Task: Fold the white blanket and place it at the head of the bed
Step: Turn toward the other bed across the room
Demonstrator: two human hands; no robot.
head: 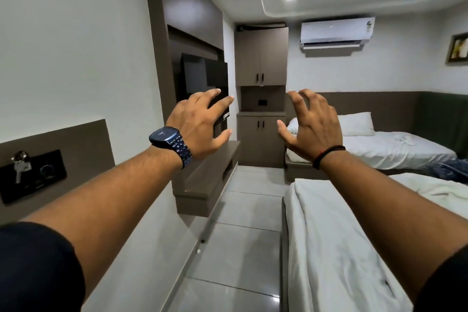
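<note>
Above the aisle, 2 empty hands [200, 124] [310, 126]

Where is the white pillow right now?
In the head view, the white pillow lies at the head of the far bed, right of centre, just beyond the raised right hand.

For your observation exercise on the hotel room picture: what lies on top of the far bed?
On the far bed a white pillow lies at its head, and a small white crumpled item sits on the sheet. The right hand hides the bed's near corner.
</note>
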